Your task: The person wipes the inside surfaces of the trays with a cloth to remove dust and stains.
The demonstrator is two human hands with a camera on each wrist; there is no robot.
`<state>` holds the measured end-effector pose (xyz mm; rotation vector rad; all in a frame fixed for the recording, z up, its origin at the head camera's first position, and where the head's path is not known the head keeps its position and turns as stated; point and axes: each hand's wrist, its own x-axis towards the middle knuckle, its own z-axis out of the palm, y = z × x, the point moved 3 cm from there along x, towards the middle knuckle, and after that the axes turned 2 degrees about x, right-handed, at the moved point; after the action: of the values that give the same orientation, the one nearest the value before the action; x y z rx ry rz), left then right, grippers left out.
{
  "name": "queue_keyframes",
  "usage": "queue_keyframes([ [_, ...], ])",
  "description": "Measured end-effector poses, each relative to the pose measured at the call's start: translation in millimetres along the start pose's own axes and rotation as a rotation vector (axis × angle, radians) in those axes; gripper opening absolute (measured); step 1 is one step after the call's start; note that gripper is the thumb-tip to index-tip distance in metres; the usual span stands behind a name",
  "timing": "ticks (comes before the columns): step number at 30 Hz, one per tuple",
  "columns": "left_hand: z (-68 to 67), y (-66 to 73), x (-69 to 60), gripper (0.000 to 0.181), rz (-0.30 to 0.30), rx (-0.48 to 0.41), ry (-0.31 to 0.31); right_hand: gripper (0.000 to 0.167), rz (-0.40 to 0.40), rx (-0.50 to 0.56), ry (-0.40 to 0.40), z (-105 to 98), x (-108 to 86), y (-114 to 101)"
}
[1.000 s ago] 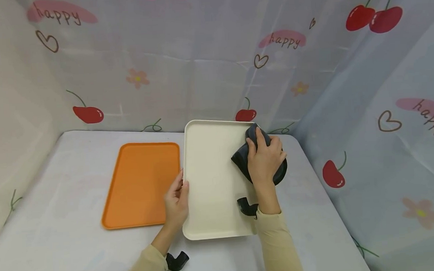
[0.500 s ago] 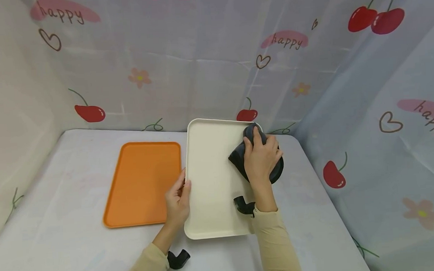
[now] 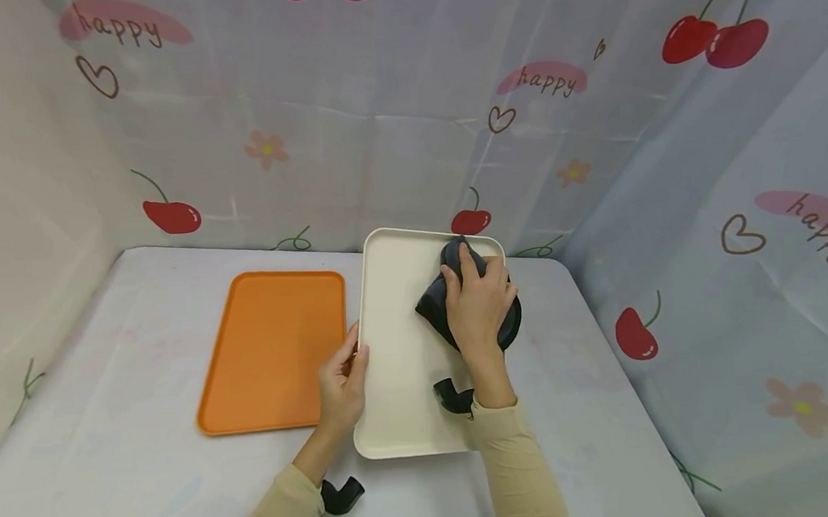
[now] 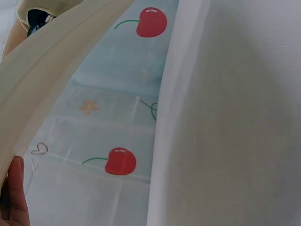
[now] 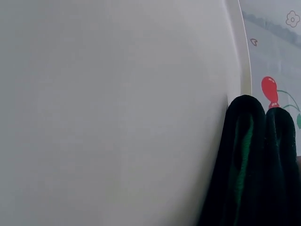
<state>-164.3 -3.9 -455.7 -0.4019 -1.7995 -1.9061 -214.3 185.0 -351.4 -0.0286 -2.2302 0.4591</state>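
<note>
A cream rectangular tray [image 3: 401,384] is held tilted up over the table, its far end raised. My left hand [image 3: 341,383] grips its left edge, with the thumb along the near face; the fingers behind it are mostly hidden. On the tray's upper right, my right hand [image 3: 480,306] holds a dark folded cloth [image 3: 432,306] against the surface, fingers spread over it. In the right wrist view the cloth's thick folds [image 5: 247,155] touch the tray face close to its rim. The left wrist view catches the tray's underside [image 4: 42,80] and a fingertip at its edge.
An orange tray [image 3: 274,352] lies flat on the white-covered table [image 3: 137,476], left of the cream tray. A curtain [image 3: 381,166] printed with cherries stands behind the table and on the right. Black wrist mounts [image 3: 342,496] stick out from both sleeves.
My right hand and the cloth have slid left across the tray, baring its upper right corner. The tray's top has shifted slightly right. My left hand keeps its grip.
</note>
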Motion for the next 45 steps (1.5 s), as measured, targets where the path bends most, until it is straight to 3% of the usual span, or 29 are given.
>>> queue_keyframes([
  [9, 2.7, 0.8, -0.8, 0.038, -0.008, -0.021, -0.025, 0.044, -0.063, 0.054, -0.023, 6.2, -3.6, -21.3],
  [16, 6.5, 3.6, -2.5, 0.039, -0.013, -0.023, -0.037, 0.042, -0.164, 0.070, -0.035, 10.0, -6.7, -40.8],
  [23, 10.1, 14.2, -2.6, 0.038, 0.084, 0.022, -0.054, 0.042, -0.248, 0.053, -0.087, 13.8, -9.0, -57.4],
  [27, 10.0, 8.9, -4.6, 0.039, 0.074, 0.032, -0.032, 0.041, -0.282, 0.032, -0.111, 12.8, -10.1, -64.4],
  [37, 5.8, 3.4, -4.0, 0.039, 0.077, 0.013, 0.002, 0.039, -0.368, 0.032, -0.151, 13.3, -13.9, -71.3],
  [45, 5.5, 4.5, -1.3, 0.039, 0.068, -0.003, 0.013, 0.039, -0.382, 0.025, -0.177, 12.9, -15.7, -67.2],
])
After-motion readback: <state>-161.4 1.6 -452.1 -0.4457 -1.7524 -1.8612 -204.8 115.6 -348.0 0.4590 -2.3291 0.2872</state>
